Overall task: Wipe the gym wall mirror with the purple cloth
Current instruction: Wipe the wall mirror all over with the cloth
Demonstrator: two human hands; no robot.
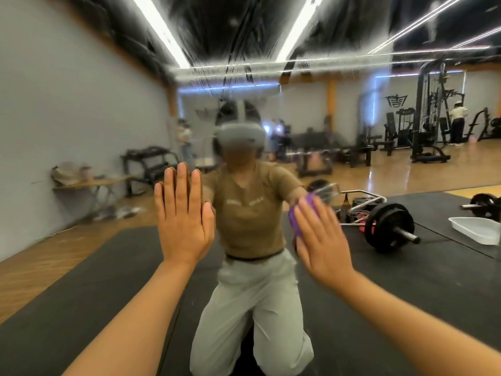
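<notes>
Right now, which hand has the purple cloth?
The right hand presses the purple cloth flat against the mirror; the left hand touches bare glass.

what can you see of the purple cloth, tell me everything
The purple cloth is bunched into a small wad, bright violet and soft-looking, blurred by motion. The right hand presses it flat against the mirror with straight fingers, covering most of it; only its upper and left edges show past the fingertips. It sits right of the person's reflected torso. The left hand, flat on the glass, does not touch it.
</notes>
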